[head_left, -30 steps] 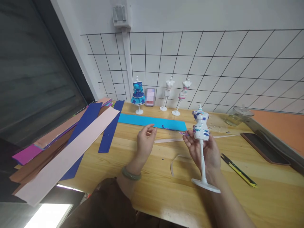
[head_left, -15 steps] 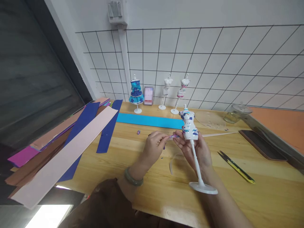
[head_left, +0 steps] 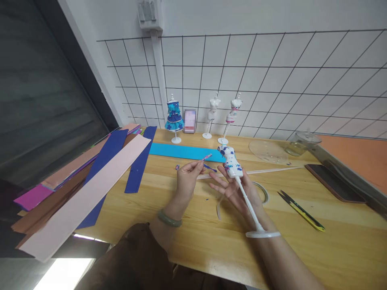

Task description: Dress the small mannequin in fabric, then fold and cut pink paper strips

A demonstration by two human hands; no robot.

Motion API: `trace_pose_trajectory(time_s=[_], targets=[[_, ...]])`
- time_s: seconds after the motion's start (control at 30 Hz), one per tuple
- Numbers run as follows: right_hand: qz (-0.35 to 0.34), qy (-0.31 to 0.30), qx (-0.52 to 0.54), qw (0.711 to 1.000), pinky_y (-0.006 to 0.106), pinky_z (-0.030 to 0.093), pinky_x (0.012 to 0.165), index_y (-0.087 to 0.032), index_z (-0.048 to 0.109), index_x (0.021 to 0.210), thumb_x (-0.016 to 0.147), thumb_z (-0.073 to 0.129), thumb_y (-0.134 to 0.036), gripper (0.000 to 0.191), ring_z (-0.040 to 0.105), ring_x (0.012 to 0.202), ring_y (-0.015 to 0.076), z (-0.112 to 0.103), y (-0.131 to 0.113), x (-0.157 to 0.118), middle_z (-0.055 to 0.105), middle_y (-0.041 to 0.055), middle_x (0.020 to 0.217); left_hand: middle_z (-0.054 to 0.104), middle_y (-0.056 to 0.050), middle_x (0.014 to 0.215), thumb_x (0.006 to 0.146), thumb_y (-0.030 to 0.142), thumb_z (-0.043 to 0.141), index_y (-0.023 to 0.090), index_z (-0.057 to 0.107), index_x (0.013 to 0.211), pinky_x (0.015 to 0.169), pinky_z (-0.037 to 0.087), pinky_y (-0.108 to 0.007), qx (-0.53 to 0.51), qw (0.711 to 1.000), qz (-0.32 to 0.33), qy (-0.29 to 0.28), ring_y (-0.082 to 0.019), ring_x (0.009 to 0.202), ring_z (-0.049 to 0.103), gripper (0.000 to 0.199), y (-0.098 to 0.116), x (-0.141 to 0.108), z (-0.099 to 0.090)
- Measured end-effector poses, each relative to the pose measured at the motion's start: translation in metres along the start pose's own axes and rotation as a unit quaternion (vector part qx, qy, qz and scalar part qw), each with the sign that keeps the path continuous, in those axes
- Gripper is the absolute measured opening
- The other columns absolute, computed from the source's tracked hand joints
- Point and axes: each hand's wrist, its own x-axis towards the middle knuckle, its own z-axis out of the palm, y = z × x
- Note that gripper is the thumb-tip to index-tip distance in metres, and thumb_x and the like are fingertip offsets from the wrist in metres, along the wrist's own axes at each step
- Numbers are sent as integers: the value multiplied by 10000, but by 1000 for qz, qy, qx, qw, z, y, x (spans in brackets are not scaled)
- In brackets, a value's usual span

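My left hand [head_left: 186, 181] pinches a small, sticky-looking strip [head_left: 207, 156] flecked with pink and blue between thumb and fingertips, just left of the mannequin. Resting in my right hand [head_left: 246, 197] is a small white dress-form mannequin [head_left: 234, 169] on a thin stand, tilted to the left, its round base [head_left: 263, 234] against my wrist. Blue, purple and pink scraps cling to its torso. Some fingers of that hand are spread out behind it. A narrow dark blue scrap [head_left: 211, 168] lies between the hands, and a crumpled scrap [head_left: 177, 167] sits farther left.
Along the wall stand a mannequin in a blue dress [head_left: 174, 117], a phone [head_left: 190, 121] and two more mannequins [head_left: 214, 108]. Foam strips [head_left: 87, 193] pile up at left; a light blue strip [head_left: 181, 151] lies behind. Yellow-handled snips [head_left: 302, 211], a tape roll [head_left: 265, 192] and a dark tray [head_left: 334, 183] are right.
My left hand has drawn the flecked strip up and left, away from my right fingers. The mannequin has tipped further left and lower, and my right fingers have spread.
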Motion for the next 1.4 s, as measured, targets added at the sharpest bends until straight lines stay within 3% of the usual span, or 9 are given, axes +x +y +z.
trace_pose_trajectory(time_s=[0.13, 0.23, 0.47, 0.6, 0.73, 0.93, 1.03, 1.23, 1.4], targets=[[-14, 8, 6, 1000, 510, 379, 974, -227, 644, 972, 835, 466, -493, 348, 579, 1066, 285, 0, 1, 1, 682, 36, 1045, 670, -36, 741, 715, 292, 673, 153, 708, 810, 678, 490, -251, 108, 991, 65, -40, -122, 690, 604, 172, -3, -3, -1], [-34, 14, 9, 999, 481, 391, 974, -227, 643, 967, 841, 460, -487, 342, 608, 1020, 256, -2, -3, 1, 686, 52, 1030, 678, -59, 827, 765, 274, 625, 167, 707, 842, 656, 489, -250, 228, 955, 165, -98, -144, 755, 615, 154, -7, -7, -2], [-32, 42, -25, 998, 451, 435, 929, -184, 659, 929, 882, 335, -513, 464, 638, 944, 237, 1, -5, 2, 698, 89, 986, 644, -64, 811, 874, 221, 464, 172, 661, 845, 731, 457, -315, 535, 730, 387, -177, -167, 805, 569, 205, -9, -9, -6], [-46, 93, -51, 993, 407, 462, 905, -157, 655, 929, 914, 312, -416, 430, 653, 911, 217, 4, -2, 4, 702, 122, 949, 629, -68, 793, 891, 240, 424, 167, 636, 798, 741, 446, -342, 601, 668, 392, -196, -186, 814, 558, 243, -4, -11, -6], [-54, 116, -46, 991, 361, 482, 888, -144, 648, 912, 927, 279, -379, 437, 671, 853, 201, 6, -4, 5, 710, 124, 867, 651, -78, 826, 884, 269, 447, 163, 639, 926, 770, 450, -363, 569, 707, 377, -187, -195, 833, 570, 223, -1, -13, -4], [-41, 106, -43, 993, 350, 483, 890, -137, 644, 910, 931, 229, -409, 497, 671, 853, 197, 9, -4, 5, 707, 131, 905, 677, -78, 942, 835, 315, 543, 171, 660, 960, 758, 488, -299, 362, 899, 228, -90, -171, 871, 613, 223, -2, -12, -1], [-36, 92, -44, 994, 341, 486, 886, -139, 650, 886, 928, 243, -413, 492, 665, 882, 199, 9, -2, 4, 708, 129, 907, 661, -87, 1003, 789, 352, 599, 172, 596, 1121, 722, 505, -281, 257, 958, 100, -85, -167, 857, 628, 378, -3, -8, -1], [-36, 50, -36, 997, 358, 504, 845, -170, 645, 933, 883, 390, -446, 379, 666, 858, 202, 6, -3, 2, 716, 97, 858, 651, -109, 1090, 727, 313, 671, 157, 625, 1075, 848, 490, -331, 124, 961, -31, -245, -205, 977, 617, 384, 1, -10, 2], [-52, 33, -68, 996, 424, 488, 859, -173, 632, 977, 842, 454, -490, 387, 675, 797, 230, 5, -6, 0, 710, 110, 878, 699, -80, 889, 738, 284, 662, 161, 682, 848, 749, 509, -309, 230, 952, 126, -159, -182, 819, 646, 166, -1, -11, 0]])
